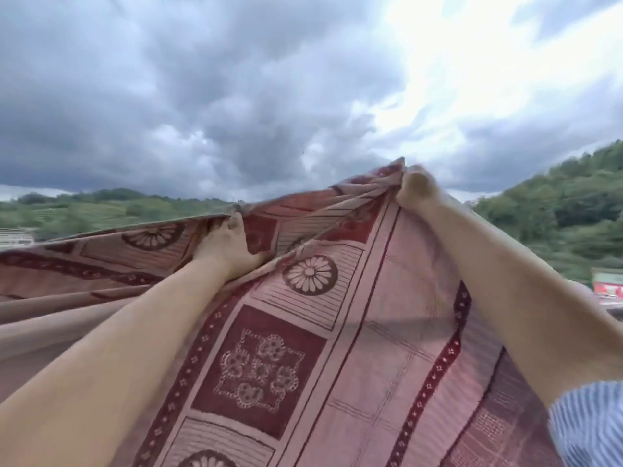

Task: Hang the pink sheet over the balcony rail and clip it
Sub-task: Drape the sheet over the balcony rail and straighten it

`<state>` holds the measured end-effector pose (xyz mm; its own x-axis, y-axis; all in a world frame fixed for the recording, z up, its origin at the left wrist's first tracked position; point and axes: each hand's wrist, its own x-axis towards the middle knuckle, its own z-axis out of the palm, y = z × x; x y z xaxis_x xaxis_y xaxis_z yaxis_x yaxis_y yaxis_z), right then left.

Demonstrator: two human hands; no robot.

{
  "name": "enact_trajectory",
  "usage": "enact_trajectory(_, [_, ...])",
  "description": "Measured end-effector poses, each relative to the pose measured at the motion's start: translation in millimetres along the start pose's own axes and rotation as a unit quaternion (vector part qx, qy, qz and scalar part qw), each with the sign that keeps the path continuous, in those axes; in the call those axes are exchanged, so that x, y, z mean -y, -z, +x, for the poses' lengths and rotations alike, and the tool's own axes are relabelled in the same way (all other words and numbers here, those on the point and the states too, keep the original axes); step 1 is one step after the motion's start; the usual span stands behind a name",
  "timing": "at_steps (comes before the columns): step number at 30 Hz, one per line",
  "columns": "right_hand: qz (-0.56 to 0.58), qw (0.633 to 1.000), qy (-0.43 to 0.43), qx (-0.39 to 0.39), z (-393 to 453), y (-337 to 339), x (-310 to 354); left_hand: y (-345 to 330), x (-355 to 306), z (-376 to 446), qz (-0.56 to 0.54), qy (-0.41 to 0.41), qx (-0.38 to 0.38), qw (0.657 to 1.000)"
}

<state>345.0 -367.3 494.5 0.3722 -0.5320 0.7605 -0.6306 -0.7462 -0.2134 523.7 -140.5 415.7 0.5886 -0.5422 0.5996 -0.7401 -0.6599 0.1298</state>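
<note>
Both hands are lifting the pink sheet [337,332] high against the cloudy sky; the left hand [226,246] is gripping a bunched fold at its top edge, and the right hand [416,190] is pinching a gathered corner higher up. The rail is hidden behind the cloth. To do this well, the 2 hands are probably needing to spread apart, keeping the edge taut before lowering it over

Both hands, left hand [226,242] and right hand [418,190], grip the raised pink sheet [337,332]
</note>
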Motion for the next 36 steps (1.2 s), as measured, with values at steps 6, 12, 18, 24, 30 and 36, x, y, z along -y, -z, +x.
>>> enact_trajectory(6, [-0.072, 0.848, 0.004, 0.524, -6, -105, -8, -44, -16, 14, 0.042, 0.075, 0.186, 0.979])
enact_trajectory(12, [0.037, 0.905, 0.195, 0.376, -16, -65, -2, -23, -80, -46, -0.143, -0.121, 0.024, 0.982])
enact_trajectory(18, [0.044, 0.929, 0.268, 0.252, -108, 2, -55, -43, -128, -95, -0.091, -0.256, 0.039, 0.962])
enact_trajectory(24, [0.011, 0.998, -0.017, -0.062, -245, -20, -159, -65, -135, -121, -0.057, -0.231, -0.14, 0.961])
enact_trajectory(30, [0.33, 0.874, -0.333, 0.131, -268, -72, -163, -45, -160, -125, 0.052, -0.212, -0.145, 0.965])
enact_trajectory(36, [0.296, 0.925, -0.237, -0.014, -245, -11, -179, -40, -184, -122, -0.003, -0.164, -0.154, 0.974])
